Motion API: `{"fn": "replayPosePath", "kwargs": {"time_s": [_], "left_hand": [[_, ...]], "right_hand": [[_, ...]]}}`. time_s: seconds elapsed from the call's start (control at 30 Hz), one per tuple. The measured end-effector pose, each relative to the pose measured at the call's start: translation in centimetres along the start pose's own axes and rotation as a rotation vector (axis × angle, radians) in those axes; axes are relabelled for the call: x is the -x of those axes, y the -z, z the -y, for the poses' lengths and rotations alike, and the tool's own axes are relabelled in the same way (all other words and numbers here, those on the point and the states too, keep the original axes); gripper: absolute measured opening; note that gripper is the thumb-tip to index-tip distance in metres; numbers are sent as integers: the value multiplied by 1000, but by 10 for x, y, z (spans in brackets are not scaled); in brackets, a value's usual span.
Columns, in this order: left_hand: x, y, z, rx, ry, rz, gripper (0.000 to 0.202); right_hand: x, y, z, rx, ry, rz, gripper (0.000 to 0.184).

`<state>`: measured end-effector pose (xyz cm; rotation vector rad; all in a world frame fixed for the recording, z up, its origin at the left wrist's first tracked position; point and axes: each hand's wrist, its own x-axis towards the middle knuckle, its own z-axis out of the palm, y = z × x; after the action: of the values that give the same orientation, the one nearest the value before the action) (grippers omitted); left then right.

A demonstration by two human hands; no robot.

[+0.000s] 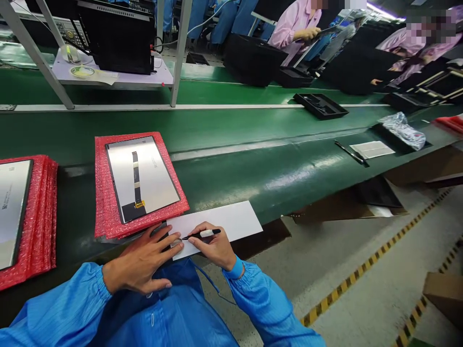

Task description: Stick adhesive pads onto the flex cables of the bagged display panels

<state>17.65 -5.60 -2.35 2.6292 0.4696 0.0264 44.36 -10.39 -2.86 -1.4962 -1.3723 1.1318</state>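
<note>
My right fingers (pixel 200 245) pinch the pen (pixel 208 233), tip leftward; white sheet (pixel 231 221) lies beneath them, long axis running off rightward. My left fingers (pixel 170 239), spread, rest on its left end.

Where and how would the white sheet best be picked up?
Probably pinch the white sheet at its short right end, coming from the right: it lies flat, and that end is free, while the left hand and the right hand with the pen crowd the rest.
</note>
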Motion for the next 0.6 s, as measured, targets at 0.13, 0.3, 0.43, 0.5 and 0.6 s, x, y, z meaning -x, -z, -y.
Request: {"fn": "replayPosePath", "kwargs": {"time_s": [0.13, 0.3, 0.43, 0.5, 0.6], "left_hand": [[0, 1, 0, 7, -3, -29, 94], [-1, 1, 0, 4, -1, -22, 94], [-1, 2, -1, 12, 2, -25, 93], [-1, 2, 0, 13, 4, -32, 92], [0, 0, 1, 9, 14, -46, 92]], "right_hand": [[1, 0, -1, 21, 8, 1, 18], [2, -1, -3, 28, 18, -9, 20], [2, -2, -2, 26, 16, -7, 18], [2, -3, -1, 21, 10, -7, 16], [2, -3, -1, -18, -10, -15, 16]]}}
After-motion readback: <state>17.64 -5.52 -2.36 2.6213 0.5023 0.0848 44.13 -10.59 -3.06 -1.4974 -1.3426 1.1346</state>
